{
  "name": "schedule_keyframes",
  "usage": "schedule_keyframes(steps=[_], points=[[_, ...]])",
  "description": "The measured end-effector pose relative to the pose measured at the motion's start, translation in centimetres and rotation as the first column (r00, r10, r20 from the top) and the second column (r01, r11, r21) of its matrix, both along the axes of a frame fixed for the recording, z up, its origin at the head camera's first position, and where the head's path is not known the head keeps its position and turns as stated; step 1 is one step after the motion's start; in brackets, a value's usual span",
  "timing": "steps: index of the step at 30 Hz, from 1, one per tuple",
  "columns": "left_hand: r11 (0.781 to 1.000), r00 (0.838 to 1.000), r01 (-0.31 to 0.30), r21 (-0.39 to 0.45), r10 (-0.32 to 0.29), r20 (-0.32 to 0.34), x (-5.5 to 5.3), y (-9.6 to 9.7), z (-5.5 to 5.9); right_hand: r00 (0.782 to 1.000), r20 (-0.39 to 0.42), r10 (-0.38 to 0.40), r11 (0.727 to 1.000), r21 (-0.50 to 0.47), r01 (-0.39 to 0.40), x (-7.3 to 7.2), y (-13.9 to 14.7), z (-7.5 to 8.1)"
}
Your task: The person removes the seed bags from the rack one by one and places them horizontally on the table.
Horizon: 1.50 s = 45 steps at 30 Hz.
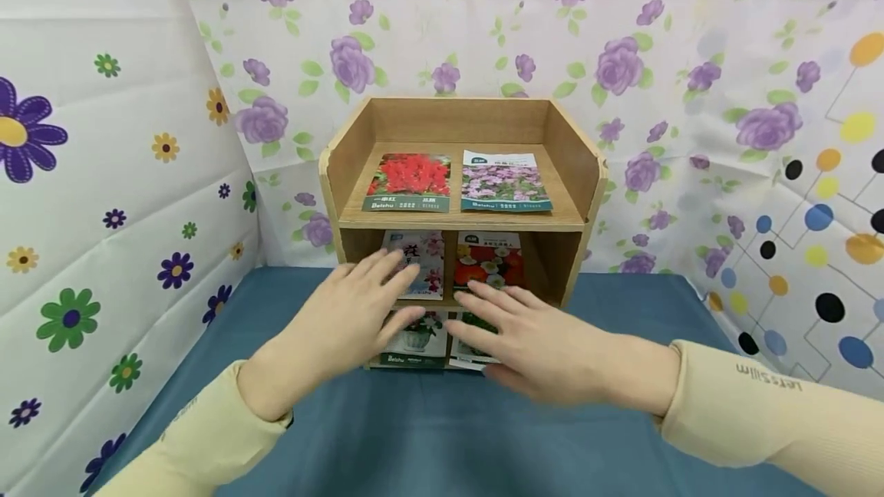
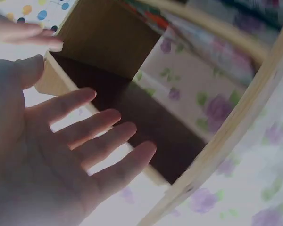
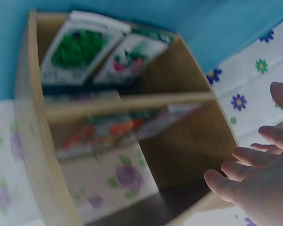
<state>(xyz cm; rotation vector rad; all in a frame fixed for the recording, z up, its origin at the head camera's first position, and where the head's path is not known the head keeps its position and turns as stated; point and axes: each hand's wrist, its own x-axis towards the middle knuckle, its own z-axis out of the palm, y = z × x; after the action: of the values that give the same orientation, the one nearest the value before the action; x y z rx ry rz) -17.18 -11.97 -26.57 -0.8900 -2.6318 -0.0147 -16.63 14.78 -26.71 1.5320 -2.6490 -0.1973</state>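
A small wooden shelf (image 1: 461, 218) with three levels bears two flower-picture packets on each. On top lie a red-flower packet (image 1: 409, 181) and a pink-purple-flower packet (image 1: 506, 181). The middle level holds a pink-blossom packet (image 1: 430, 251) and a red-orange-flower packet (image 1: 492, 255). Lower down are a potted-plant packet (image 1: 417, 342) and a green-leaf packet (image 3: 79, 49), both partly hidden by hands in the head view. My left hand (image 1: 348, 313) is held before the shelf's left half, fingers extended. My right hand (image 1: 535, 336) hovers before the right half, fingers extended. Neither holds anything.
A blue cloth (image 1: 414, 436) covers the table under the shelf. Behind it hangs a purple-rose curtain (image 1: 442, 29). Flower-print fabric (image 1: 124, 175) stands at the left, and dotted fabric (image 1: 815, 251) at the right.
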Motion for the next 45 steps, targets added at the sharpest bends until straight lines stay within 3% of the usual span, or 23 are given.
schedule_keyframes(steps=[3, 7, 11, 14, 17, 21, 23, 28, 31, 34, 36, 39, 42, 45], points=[[0.998, 0.991, 0.054, 0.012, -0.052, -0.122, -0.8, 0.8, 1.9, 1.0, -0.007, 0.01, 0.999, -0.032, -0.01, -0.3, -0.7, 2.3], [0.996, 0.979, 0.076, 0.05, -0.065, -0.191, -2.3, 1.5, 4.5, 1.0, -0.017, 0.004, 0.992, -0.123, -0.007, -1.3, -1.9, 5.3], [0.999, 0.971, 0.006, 0.045, 0.005, -0.24, -4.2, 1.8, 6.7, 0.994, 0.067, -0.087, 0.962, -0.254, 0.101, -2.6, -3.5, 8.0], [0.996, 0.973, -0.075, 0.053, 0.085, -0.215, -5.9, 2.2, 7.8, 0.963, 0.184, -0.196, 0.91, -0.331, 0.249, -3.7, -4.4, 10.0], [0.981, 0.977, -0.181, 0.072, 0.188, -0.106, -8.0, 3.0, 9.0, 0.91, 0.297, -0.289, 0.834, -0.389, 0.392, -5.4, -5.4, 11.9], [0.948, 0.949, -0.313, 0.053, 0.31, 0.059, -10.7, 4.4, 10.8, 0.829, 0.438, -0.347, 0.722, -0.439, 0.535, -8.1, -7.0, 13.9], [0.933, 0.927, -0.357, 0.049, 0.348, 0.137, -11.5, 5.0, 11.8, 0.766, 0.548, -0.336, 0.653, -0.451, 0.609, -9.1, -7.8, 14.7], [0.892, 0.862, -0.451, 0.038, 0.424, 0.277, -12.9, 5.8, 13.6, 0.564, 0.799, -0.207, 0.434, -0.442, 0.785, -11.3, -9.4, 16.1], [0.874, 0.827, -0.485, 0.024, 0.45, 0.337, -13.6, 5.6, 14.1, 0.474, 0.862, -0.177, 0.324, -0.404, 0.856, -12.5, -9.7, 16.4], [0.852, 0.781, -0.523, 0.019, 0.47, 0.411, -14.1, 5.1, 14.4, 0.404, 0.901, -0.161, 0.248, -0.359, 0.9, -13.4, -9.7, 16.4], [0.834, 0.744, -0.552, 0.013, 0.485, 0.459, -14.4, 4.6, 14.5, 0.367, 0.921, -0.13, 0.208, -0.337, 0.918, -14.0, -9.7, 16.3], [0.812, 0.71, -0.583, -0.002, 0.511, 0.484, -14.8, 3.9, 14.4, 0.322, 0.945, -0.058, 0.144, -0.311, 0.939, -14.8, -9.7, 15.9], [0.799, 0.697, -0.601, -0.014, 0.533, 0.479, -15.0, 3.5, 14.1, 0.286, 0.958, -0.007, 0.09, -0.284, 0.955, -15.3, -9.9, 15.3], [0.786, 0.689, -0.618, -0.012, 0.549, 0.473, -15.0, 3.6, 13.8, 0.263, 0.965, 0.015, 0.051, -0.264, 0.963, -15.6, -10.0, 14.7]])
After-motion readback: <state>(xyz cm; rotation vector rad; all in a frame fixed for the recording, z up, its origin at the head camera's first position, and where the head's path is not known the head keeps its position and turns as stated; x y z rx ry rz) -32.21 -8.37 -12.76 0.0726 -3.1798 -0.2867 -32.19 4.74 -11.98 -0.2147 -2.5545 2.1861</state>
